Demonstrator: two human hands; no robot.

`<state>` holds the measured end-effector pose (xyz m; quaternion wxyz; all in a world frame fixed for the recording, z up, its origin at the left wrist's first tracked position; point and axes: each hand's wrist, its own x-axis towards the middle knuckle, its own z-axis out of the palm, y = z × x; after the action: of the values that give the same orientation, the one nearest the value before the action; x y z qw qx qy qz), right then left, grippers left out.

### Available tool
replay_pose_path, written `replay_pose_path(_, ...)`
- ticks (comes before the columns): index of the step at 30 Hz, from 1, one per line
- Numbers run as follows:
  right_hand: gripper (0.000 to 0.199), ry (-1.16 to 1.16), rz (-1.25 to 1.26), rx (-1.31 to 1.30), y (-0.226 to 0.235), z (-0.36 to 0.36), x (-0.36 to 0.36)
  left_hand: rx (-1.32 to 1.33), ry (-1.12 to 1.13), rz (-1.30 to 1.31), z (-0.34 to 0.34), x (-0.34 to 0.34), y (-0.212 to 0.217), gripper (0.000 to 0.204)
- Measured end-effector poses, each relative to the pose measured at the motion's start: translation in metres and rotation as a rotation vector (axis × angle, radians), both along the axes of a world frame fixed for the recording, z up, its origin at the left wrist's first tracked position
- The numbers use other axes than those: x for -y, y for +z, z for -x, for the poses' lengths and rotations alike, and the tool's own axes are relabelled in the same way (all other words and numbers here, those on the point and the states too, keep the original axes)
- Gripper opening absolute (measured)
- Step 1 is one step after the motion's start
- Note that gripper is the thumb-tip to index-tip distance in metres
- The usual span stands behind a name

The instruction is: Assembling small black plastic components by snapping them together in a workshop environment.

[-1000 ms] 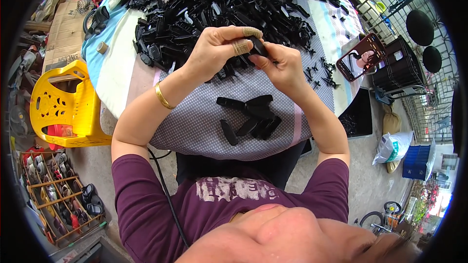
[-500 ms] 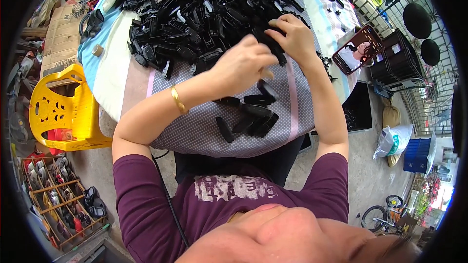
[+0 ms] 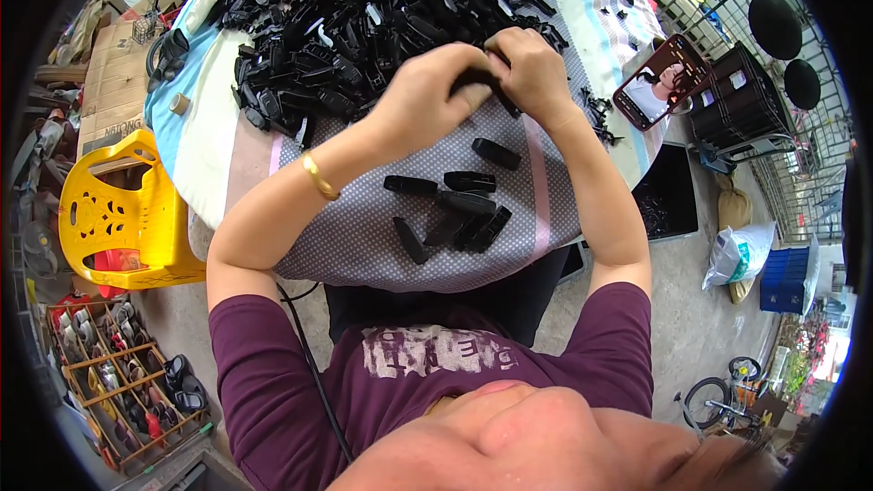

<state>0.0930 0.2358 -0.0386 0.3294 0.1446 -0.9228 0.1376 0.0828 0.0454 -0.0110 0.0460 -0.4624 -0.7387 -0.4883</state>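
Over the near edge of a large heap of black plastic parts (image 3: 346,36), my two hands meet. My left hand (image 3: 426,95), a gold bangle on its wrist, curls its thumb and fingers round a dark, elongated plastic piece (image 3: 476,79). My right hand (image 3: 532,73) pinches at the other end of that piece, its fingertips close to the left ones. Exactly how the piece sits in the fingers is partly hidden. Nearer to me, several loose black pieces lie on the patterned cloth, among them one slanted piece (image 3: 410,241) and one just below my hands (image 3: 496,154).
The round table wears a striped cloth (image 3: 232,141). A lit phone (image 3: 662,82) stands at its right, beside small black bits (image 3: 598,116). A tape roll (image 3: 179,104) lies at the left. Around are a yellow chair (image 3: 136,209), a shoe rack (image 3: 123,373) and a black tray (image 3: 673,191).
My left hand has moved up and right to meet my right hand at the piece. Another black piece now lies separately on the cloth below my hands.
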Motion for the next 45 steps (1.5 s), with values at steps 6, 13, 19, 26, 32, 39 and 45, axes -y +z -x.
replay_pose_path(6,0.024,0.13,0.247,-0.145,0.013,-0.014,0.028,0.272,0.076,0.098,0.014,0.029,-0.001,0.031)
replay_pose_path(13,0.034,0.184,0.131,-0.073,0.021,-0.036,0.057,0.883,-0.074,-0.144,0.014,0.041,0.005,0.035)
replay_pose_path(19,0.028,0.307,0.418,0.085,0.022,-0.038,0.061,0.953,-0.214,-0.349,0.016,0.048,-0.004,0.04)
replay_pose_path(26,0.032,0.353,0.575,0.084,0.023,-0.039,0.062,0.76,-0.026,-0.27,0.015,0.048,-0.006,0.032)
replay_pose_path(32,0.031,0.275,0.435,0.072,0.024,-0.044,0.063,0.717,0.034,-0.362,0.004,0.042,-0.007,0.033)
replay_pose_path(39,0.021,0.141,0.454,0.011,0.028,-0.042,0.075,0.727,0.002,-0.43,-0.001,0.039,-0.004,0.031)
replay_pose_path(45,0.016,0.337,0.601,0.345,0.017,-0.038,0.061,0.692,-0.109,-0.347,0.005,0.045,0.001,0.028)
